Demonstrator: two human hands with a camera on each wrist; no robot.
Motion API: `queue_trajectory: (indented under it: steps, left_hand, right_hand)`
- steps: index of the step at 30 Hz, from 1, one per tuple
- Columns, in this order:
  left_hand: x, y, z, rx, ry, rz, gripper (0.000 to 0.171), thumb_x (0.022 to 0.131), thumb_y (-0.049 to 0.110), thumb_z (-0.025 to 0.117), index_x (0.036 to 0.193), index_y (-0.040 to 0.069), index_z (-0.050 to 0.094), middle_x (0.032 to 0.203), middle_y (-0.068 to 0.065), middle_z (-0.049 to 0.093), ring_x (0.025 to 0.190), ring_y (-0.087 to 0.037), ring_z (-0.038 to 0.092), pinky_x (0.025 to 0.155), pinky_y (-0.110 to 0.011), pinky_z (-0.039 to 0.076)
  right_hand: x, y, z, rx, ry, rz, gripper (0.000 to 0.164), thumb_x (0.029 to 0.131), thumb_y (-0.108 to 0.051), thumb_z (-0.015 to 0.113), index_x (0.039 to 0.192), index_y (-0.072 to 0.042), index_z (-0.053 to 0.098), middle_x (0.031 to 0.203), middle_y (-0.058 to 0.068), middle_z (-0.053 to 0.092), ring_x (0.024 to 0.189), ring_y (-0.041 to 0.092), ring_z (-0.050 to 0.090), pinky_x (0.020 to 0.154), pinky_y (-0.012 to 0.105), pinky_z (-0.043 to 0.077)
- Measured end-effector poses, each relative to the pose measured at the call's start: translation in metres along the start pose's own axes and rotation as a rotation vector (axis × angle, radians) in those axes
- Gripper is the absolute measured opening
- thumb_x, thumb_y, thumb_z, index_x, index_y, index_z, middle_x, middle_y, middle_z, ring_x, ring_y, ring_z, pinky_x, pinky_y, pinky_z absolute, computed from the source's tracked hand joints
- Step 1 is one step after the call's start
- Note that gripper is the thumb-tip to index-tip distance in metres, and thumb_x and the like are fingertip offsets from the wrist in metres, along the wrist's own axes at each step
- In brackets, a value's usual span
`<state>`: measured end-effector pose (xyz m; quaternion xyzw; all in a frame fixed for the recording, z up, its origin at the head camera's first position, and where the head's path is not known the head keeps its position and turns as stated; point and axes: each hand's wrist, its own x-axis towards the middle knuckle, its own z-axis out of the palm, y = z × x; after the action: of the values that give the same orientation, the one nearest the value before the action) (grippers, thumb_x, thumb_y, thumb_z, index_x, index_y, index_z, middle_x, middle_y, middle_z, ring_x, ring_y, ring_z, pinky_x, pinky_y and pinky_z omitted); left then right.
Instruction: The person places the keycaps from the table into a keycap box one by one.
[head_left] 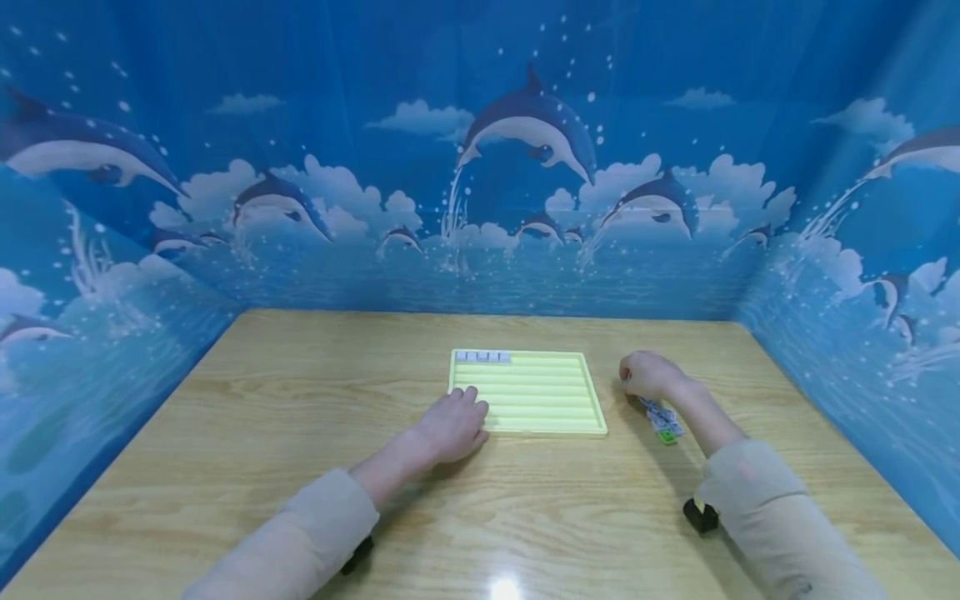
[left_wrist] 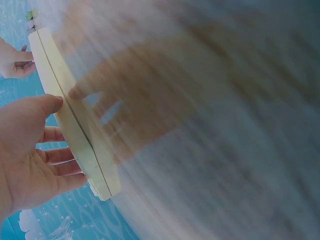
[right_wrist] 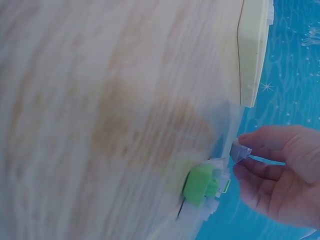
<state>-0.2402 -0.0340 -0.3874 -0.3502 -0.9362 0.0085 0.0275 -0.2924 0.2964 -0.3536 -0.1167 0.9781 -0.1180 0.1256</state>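
Note:
A pale yellow tray (head_left: pixel 536 392) with ridged rows lies on the table, a short line of lilac tiles (head_left: pixel 482 357) in its far left corner. My left hand (head_left: pixel 450 425) rests at the tray's near left corner. In the left wrist view, the thumb (left_wrist: pixel 52 102) touches the tray's edge and the other fingers extend loosely along it. To the right of the tray, my right hand (head_left: pixel 648 375) pinches a small lilac tile (right_wrist: pixel 240 151) between thumb and fingertips. Just below that hand lies a loose cluster of lilac tiles (head_left: pixel 662 417) with a green one (head_left: pixel 667 437).
The wooden table (head_left: pixel 337 350) is enclosed at the back and sides by a blue curtain (head_left: pixel 360 275) printed with dolphins. Black wrist straps show under both sleeves, the right strap (head_left: pixel 701 517) near the table surface.

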Motion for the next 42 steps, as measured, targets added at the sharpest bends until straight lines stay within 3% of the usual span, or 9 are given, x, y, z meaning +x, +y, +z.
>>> queue_trajectory:
  steps: [6,13,21,25,32,42]
  left_hand:
    - [0.0,0.0,0.001,0.005,0.012,0.01,0.026,0.09,0.031,0.058,0.093,0.006,0.057,0.09,-0.008,0.049,0.082,-0.02,0.05,0.071,-0.03,0.048]
    - [0.0,-0.001,0.001,0.014,0.014,0.017,0.025,0.09,0.031,0.057,0.092,0.006,0.057,0.089,-0.007,0.049,0.082,-0.02,0.05,0.072,-0.03,0.048]
    - [0.0,-0.001,0.002,0.025,0.016,0.022,0.025,0.09,0.031,0.058,0.091,0.006,0.057,0.089,-0.007,0.049,0.081,-0.02,0.049,0.072,-0.03,0.048]
    - [-0.001,-0.001,0.001,0.029,0.022,0.023,0.026,0.09,0.031,0.058,0.092,0.006,0.057,0.09,-0.008,0.049,0.081,-0.021,0.05,0.072,-0.03,0.048]
    - [0.0,0.0,0.001,0.014,0.011,0.013,0.026,0.09,0.031,0.058,0.093,0.006,0.057,0.091,-0.008,0.05,0.083,-0.021,0.051,0.073,-0.031,0.049]
    - [0.0,0.0,0.001,-0.01,0.012,0.007,0.025,0.089,0.03,0.058,0.092,0.006,0.057,0.091,-0.008,0.049,0.083,-0.021,0.05,0.073,-0.032,0.048]
  right_hand:
    - [0.0,-0.004,0.0,0.034,0.039,-0.038,0.013,0.082,0.0,0.055,0.092,0.006,0.062,0.082,0.011,0.057,0.068,0.02,0.047,0.062,0.033,0.042]
    - [0.003,-0.007,0.0,0.027,0.102,-0.093,0.019,0.077,0.002,0.055,0.094,0.009,0.06,0.087,0.015,0.059,0.077,0.025,0.053,0.073,0.041,0.049]
    - [0.004,-0.01,0.003,0.087,0.11,-0.067,0.017,0.08,0.005,0.05,0.095,0.007,0.056,0.079,0.01,0.053,0.066,0.02,0.045,0.058,0.03,0.04]
    - [0.004,-0.012,0.003,0.11,0.145,-0.06,0.024,0.078,0.007,0.05,0.101,0.009,0.056,0.086,0.015,0.056,0.072,0.023,0.049,0.062,0.033,0.044]
    - [0.004,-0.015,0.005,0.09,0.221,-0.11,0.029,0.084,0.002,0.053,0.111,0.01,0.058,0.104,0.023,0.059,0.096,0.036,0.055,0.08,0.047,0.048]
    - [0.007,-0.015,0.009,0.102,0.255,-0.126,0.028,0.082,0.001,0.052,0.107,0.008,0.06,0.097,0.017,0.056,0.086,0.028,0.054,0.076,0.043,0.049]
